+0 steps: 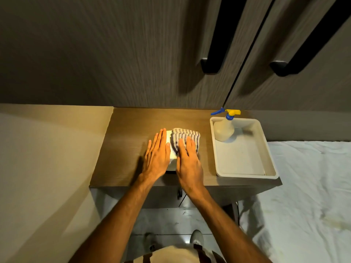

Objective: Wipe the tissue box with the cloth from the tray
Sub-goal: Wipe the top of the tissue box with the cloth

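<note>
You are looking down at a small brown wood-grain table (129, 130) lit warmly from above, brightest near its middle. Behind it, on the far side, rises a dark grey-brown wood-grain wardrobe (114, 54); its doors on the right carry two long black handles (218, 44), and a thin dark gap runs between those doors. To your left stands a plain beige wall (38, 168) with soft shadow across it. To your right lies a bed covered in a rumpled white sheet (307, 196). Beneath the table, the near floor (171, 219) is pale, glossy tile that catches a small reflection.
</note>
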Demonstrator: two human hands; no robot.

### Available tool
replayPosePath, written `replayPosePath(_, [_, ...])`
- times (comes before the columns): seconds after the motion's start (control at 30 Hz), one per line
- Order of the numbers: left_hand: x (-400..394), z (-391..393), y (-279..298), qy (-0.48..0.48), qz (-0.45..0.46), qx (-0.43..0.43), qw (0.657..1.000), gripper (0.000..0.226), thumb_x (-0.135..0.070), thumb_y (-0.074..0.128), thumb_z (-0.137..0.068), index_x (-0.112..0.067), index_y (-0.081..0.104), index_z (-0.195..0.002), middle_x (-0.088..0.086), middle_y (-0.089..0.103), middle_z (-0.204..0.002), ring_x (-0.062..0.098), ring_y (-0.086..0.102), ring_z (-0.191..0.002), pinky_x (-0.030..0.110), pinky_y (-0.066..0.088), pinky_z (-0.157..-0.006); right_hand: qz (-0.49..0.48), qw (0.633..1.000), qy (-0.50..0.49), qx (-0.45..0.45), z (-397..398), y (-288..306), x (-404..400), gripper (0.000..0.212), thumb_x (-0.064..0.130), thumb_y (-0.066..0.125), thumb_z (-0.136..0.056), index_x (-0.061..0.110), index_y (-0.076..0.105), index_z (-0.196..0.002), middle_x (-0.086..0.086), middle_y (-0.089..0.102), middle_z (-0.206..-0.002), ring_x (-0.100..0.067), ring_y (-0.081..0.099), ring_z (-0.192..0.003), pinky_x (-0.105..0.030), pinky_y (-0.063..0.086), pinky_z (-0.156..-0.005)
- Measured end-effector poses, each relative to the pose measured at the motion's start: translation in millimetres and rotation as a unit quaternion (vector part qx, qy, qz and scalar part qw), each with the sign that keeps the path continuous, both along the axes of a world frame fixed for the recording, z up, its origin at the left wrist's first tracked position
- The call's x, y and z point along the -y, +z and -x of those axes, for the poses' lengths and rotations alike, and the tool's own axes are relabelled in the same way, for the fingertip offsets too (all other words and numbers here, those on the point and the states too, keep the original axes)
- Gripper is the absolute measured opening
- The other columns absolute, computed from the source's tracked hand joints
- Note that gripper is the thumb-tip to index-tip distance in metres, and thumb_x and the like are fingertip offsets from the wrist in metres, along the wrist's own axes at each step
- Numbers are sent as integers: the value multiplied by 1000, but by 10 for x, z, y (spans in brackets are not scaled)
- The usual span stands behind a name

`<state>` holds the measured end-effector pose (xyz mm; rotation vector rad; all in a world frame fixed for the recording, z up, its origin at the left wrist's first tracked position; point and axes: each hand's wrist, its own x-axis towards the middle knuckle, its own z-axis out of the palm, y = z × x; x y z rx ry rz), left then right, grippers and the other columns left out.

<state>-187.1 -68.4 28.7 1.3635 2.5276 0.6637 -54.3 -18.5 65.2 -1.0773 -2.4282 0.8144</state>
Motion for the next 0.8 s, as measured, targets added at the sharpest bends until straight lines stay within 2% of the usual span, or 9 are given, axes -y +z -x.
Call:
replayPosePath(0.07, [-3, 7, 2, 5, 6, 5, 1000, 63, -27, 32, -110, -12, 5, -165, 7, 9, -175, 23, 7, -163, 47, 6, -134, -78, 995, 51, 34, 99, 38, -87, 61, 24, 50, -105, 16, 32, -163, -7, 26, -173, -26, 17, -163, -43, 25, -131])
replayPosePath(0.13, [-3, 1, 22, 10, 6, 8, 1000, 59, -31, 18, -110, -13, 6, -165, 7, 11, -175, 23, 8, -163, 47, 6, -134, -80, 993, 73, 48, 237, 108, -255, 58, 26, 46, -107, 16, 33, -163, -7, 27, -172, -26, 20, -163, -44, 26, -131])
replayPosePath(0.2, [-10, -6, 56, 13, 2, 8, 1000, 59, -32, 14, -109, -13, 5, -164, 7, 11, -175, 24, 9, -163, 48, 5, -134, -30, 997, 51, 44, 302, 161, -411, 56, 25, 42, -109, 17, 31, -164, -6, 28, -172, -25, 23, -162, -41, 31, -129])
replayPosePath(0.27, [-14, -16, 73, 18, 2, 7, 1000, 60, -35, 13, -109, -14, 4, -165, 6, 11, -175, 24, 8, -163, 48, 3, -134, 71, 997, -18, -3, 244, 156, -405, 56, 27, 40, -110, 20, 28, -164, -3, 32, -170, -22, 33, -157, -27, 37, -121])
replayPosePath(0.33, [-11, -20, 89, 22, 5, 9, 1000, 62, -36, 13, -108, -13, 4, -165, 6, 10, -175, 24, 8, -163, 47, 2, -134, 115, 991, -62, -43, 132, 132, -200, 58, 25, 40, -110, 19, 25, -165, -2, 30, -170, -20, 34, -156, -19, 32, -115])
replayPosePath(0.47, [2, -21, 88, 4, 31, -4, 1000, 67, -30, 32, -110, -10, -1, -165, 7, 2, -176, 26, 1, -163, 48, 1, -134, -5, 1000, 1, 12, 46, 112, 139, 64, 29, 46, -105, 14, 26, -165, -6, 22, -174, -25, 18, -163, -41, 25, -131])
replayPosePath(0.57, [-5, -24, 107, 7, 37, -8, 999, 62, -28, 25, -111, -10, 2, -165, 8, 5, -176, 25, 2, -163, 47, 2, -134, -51, 994, 73, 57, 257, 200, -138, 63, 33, 45, -107, 14, 28, -164, -7, 26, -173, -25, 19, -163, -44, 22, -132])
replayPosePath(0.73, [-9, -27, 140, 16, 26, -15, 999, 60, -33, 19, -111, -12, 4, -165, 7, 10, -175, 25, 8, -163, 48, 3, -134, 112, 994, -18, -2, 215, 279, -447, 58, 31, 33, -112, 21, 19, -167, 1, 26, -173, -19, 29, -159, -38, 28, -130])
replayPosePath(0.8, [-15, -18, 131, 22, 26, -9, 999, 60, -34, 20, -111, -13, 3, -165, 7, 10, -175, 25, 7, -163, 48, 2, -134, 92, 995, -35, 15, 61, 181, -229, 62, 22, 38, -110, 19, 16, -167, 0, 21, -174, -19, 23, -161, -37, 23, -132])
